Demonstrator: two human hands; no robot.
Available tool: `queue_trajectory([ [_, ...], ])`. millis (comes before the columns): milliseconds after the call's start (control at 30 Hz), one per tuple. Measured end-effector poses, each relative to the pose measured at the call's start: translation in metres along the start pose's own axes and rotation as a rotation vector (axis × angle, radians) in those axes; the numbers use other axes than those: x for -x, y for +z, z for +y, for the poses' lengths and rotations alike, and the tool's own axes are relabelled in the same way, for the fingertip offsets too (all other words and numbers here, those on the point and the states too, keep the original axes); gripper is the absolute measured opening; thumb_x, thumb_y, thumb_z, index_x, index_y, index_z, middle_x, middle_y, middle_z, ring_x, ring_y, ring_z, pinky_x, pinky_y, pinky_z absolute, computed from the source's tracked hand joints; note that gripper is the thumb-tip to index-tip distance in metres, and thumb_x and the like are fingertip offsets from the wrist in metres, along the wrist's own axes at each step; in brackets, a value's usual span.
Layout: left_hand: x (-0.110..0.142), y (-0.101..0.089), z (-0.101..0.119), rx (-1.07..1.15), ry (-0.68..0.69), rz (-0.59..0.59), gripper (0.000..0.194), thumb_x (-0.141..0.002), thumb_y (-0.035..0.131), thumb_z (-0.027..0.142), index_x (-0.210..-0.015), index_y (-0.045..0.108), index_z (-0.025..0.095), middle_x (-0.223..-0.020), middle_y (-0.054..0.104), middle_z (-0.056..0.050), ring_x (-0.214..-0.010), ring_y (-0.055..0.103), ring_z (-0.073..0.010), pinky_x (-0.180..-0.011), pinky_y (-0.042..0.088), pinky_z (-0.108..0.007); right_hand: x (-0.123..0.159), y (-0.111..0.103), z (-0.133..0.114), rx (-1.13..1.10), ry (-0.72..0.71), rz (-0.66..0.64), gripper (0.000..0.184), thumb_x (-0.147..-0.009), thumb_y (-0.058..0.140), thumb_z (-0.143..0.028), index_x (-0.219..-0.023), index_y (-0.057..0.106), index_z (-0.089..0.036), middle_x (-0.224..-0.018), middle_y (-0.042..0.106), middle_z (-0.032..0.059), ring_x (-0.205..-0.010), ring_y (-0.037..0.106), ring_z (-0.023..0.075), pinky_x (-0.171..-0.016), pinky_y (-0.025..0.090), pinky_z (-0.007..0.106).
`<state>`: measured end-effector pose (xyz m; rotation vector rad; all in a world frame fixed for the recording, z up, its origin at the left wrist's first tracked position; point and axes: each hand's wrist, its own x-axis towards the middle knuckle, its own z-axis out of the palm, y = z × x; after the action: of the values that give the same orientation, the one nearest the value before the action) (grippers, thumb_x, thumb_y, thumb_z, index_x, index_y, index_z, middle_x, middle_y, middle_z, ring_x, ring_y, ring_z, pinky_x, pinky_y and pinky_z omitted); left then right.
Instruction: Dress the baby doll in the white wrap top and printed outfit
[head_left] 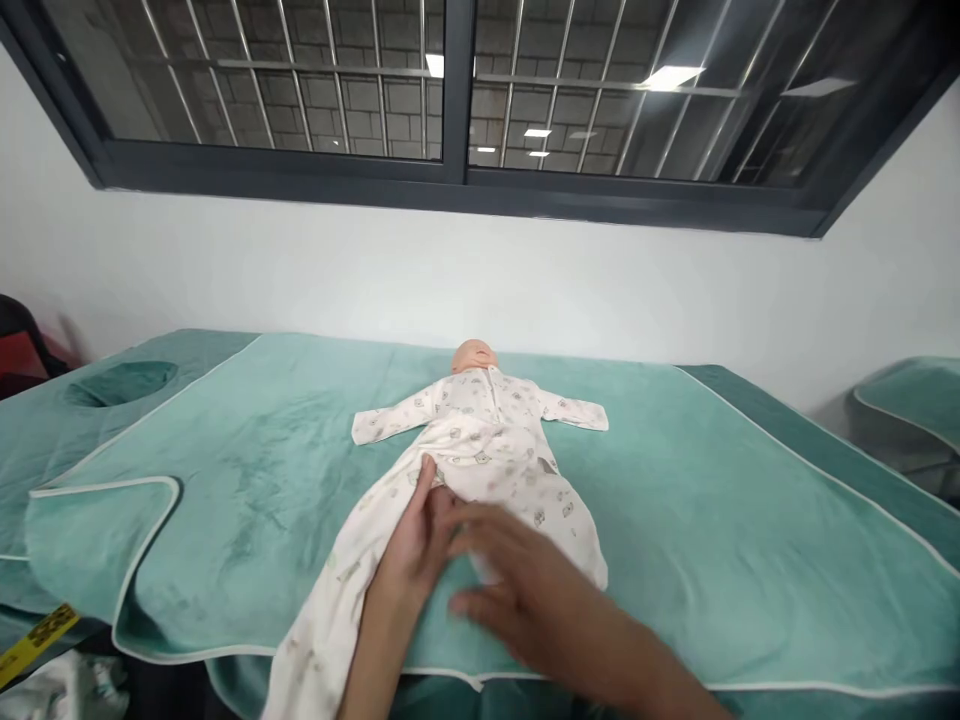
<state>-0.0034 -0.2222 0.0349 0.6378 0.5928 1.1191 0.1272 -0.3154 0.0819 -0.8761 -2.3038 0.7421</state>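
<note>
A baby doll [475,354] lies on its back with its head toward the wall, dressed in a white printed long-sleeved top [480,393], both sleeves spread out. White printed baby cloth [540,490] covers its lower body, and one long part runs down along my left forearm. My left hand [421,520] is closed at the edge of this cloth, its thumb pointing up on the fabric and its fingers curled. My right hand [504,572], smeared by motion, hovers beside the left fingertips with its thumb apart from its fingers. The doll's legs are hidden.
A teal cover [720,520] with white piping spreads over the padded table, its left corner folded. A face hole [124,383] shows at the left. Behind stand a white wall [360,270] and a barred window [450,185]. A yellow-black strap [37,645] hangs lower left.
</note>
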Motion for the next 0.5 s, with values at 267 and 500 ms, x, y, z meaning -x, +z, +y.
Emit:
queue_trajectory([
  [267, 0.000, -0.010, 0.003, 0.313, 0.051, -0.128, 0.049, -0.094, 0.047, 0.043, -0.133, 0.054, 0.014, -0.131, 0.061, -0.013, -0.126, 0.054, -0.0266, -0.108, 0.042, -0.041, -0.040, -0.061, 0.078, 0.016, 0.327, 0.445, 0.037, -0.084, 0.064, -0.035, -0.120, 0.057, -0.027, -0.126, 0.057, 0.0032, -0.118, 0.052, 0.0206, -0.102, 0.041, 0.038],
  [500, 0.023, -0.016, 0.007, -0.155, -0.050, -0.054, 0.039, -0.089, 0.057, 0.043, -0.117, 0.062, 0.016, -0.116, 0.067, -0.014, -0.101, 0.067, -0.0260, -0.076, 0.056, -0.034, -0.072, -0.079, 0.076, -0.180, 0.356, 0.377, 0.027, -0.082, 0.064, -0.044, -0.080, 0.056, -0.019, -0.078, 0.054, -0.0027, -0.074, 0.048, 0.0123, -0.069, 0.038, 0.025],
])
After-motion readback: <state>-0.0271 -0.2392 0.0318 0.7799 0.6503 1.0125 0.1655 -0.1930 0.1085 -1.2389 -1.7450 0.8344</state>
